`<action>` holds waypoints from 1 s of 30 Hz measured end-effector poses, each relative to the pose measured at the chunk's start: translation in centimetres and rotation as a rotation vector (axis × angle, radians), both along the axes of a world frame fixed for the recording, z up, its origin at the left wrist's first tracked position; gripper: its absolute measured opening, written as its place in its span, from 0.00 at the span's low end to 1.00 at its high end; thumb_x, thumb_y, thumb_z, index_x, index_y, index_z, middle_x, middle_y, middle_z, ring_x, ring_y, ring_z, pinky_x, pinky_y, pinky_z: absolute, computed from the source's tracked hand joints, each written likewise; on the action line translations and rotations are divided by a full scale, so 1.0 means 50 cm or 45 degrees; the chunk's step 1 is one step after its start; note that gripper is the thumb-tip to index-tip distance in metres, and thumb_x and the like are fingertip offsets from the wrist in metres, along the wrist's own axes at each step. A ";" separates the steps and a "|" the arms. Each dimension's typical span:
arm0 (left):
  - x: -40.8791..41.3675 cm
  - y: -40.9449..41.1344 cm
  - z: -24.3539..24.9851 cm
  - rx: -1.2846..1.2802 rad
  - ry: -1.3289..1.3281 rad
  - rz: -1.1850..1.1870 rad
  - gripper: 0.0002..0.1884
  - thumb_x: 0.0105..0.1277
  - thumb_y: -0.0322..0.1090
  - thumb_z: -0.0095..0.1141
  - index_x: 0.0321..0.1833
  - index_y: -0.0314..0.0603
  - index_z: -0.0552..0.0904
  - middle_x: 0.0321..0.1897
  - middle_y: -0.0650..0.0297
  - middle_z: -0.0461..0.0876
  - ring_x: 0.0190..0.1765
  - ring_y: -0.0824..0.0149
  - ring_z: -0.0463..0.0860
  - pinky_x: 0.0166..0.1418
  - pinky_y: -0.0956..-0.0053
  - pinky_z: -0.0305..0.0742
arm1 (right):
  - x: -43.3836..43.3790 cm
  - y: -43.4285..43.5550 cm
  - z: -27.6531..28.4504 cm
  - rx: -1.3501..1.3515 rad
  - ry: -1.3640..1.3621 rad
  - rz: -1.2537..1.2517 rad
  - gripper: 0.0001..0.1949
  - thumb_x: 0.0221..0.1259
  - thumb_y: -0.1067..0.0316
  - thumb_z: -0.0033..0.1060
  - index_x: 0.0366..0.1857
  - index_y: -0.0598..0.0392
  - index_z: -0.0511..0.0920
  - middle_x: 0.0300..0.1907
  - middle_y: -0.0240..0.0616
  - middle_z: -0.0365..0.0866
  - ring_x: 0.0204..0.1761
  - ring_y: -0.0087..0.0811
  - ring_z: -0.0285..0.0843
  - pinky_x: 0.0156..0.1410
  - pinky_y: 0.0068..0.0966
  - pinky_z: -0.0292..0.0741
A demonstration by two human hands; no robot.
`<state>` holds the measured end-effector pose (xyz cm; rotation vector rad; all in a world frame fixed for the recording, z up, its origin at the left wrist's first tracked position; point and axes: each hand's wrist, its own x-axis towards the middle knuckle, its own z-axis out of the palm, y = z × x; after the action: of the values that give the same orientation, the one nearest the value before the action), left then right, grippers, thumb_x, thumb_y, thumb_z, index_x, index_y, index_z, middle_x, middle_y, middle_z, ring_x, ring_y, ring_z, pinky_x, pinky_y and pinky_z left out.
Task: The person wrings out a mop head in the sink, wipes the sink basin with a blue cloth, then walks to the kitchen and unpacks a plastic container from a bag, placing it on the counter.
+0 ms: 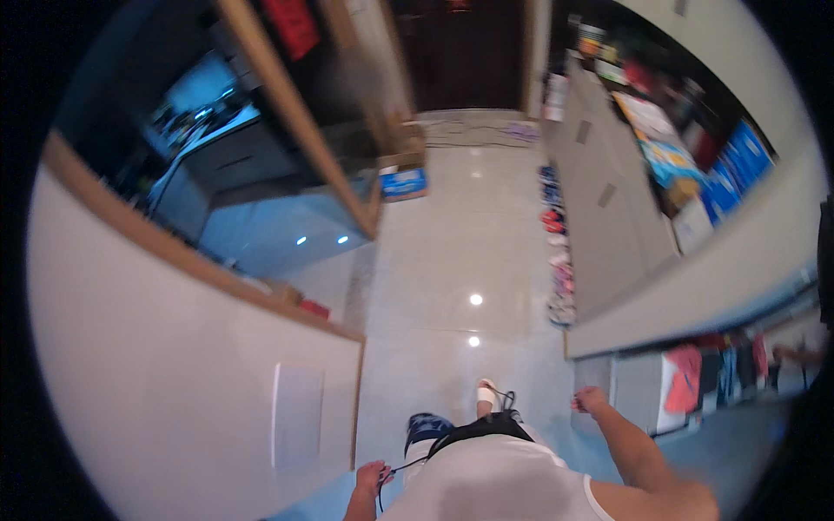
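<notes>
At the lower left, my left hand (373,477) is closed around a thin black cord (409,464) that runs to the dark waistband (485,426) at my front. Part of the cord hangs below the fingers. My right hand (588,398) hangs out to the side, its fingers loosely bent and blurred; I make out nothing in it. Below my waist, one foot in a white slipper (486,393) stands on the glossy tiled floor (449,260). A dark loop of cord (507,398) dangles beside that foot.
A row of shoes (557,260) lines the cabinet (606,189) at right. Boxes (404,184) stand by the wooden door frame at left, and a dark door (466,58) closes the far end. Pink cloth (683,381) hangs at lower right. A white wall (163,338) borders the left.
</notes>
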<state>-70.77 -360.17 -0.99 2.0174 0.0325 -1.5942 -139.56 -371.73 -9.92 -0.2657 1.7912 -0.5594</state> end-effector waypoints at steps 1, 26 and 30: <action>0.003 -0.017 -0.004 -0.013 -0.003 0.025 0.08 0.74 0.30 0.59 0.51 0.35 0.82 0.41 0.52 0.87 0.38 0.58 0.89 0.45 0.55 0.91 | -0.005 -0.066 0.007 -0.057 0.022 -0.053 0.06 0.73 0.75 0.54 0.42 0.59 0.83 0.32 0.47 0.88 0.28 0.40 0.89 0.31 0.36 0.87; 0.178 -0.588 -0.165 -0.441 -0.081 -0.013 0.09 0.71 0.33 0.65 0.49 0.37 0.85 0.42 0.50 0.89 0.44 0.54 0.92 0.48 0.56 0.90 | 0.196 -0.669 0.027 0.006 -0.289 0.719 0.08 0.76 0.71 0.54 0.46 0.64 0.81 0.33 0.51 0.88 0.30 0.44 0.89 0.32 0.39 0.87; 0.249 -0.797 -0.087 -0.419 -0.018 0.162 0.08 0.71 0.34 0.66 0.49 0.43 0.86 0.41 0.58 0.89 0.42 0.60 0.91 0.40 0.69 0.86 | 0.276 -0.810 0.069 -0.102 -0.138 0.778 0.09 0.76 0.69 0.56 0.48 0.63 0.82 0.36 0.50 0.90 0.32 0.41 0.90 0.35 0.37 0.88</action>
<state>-58.34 -399.99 -5.33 1.7371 -0.0984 -1.4034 -125.77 -412.25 -6.48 -0.7894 1.4809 -0.2010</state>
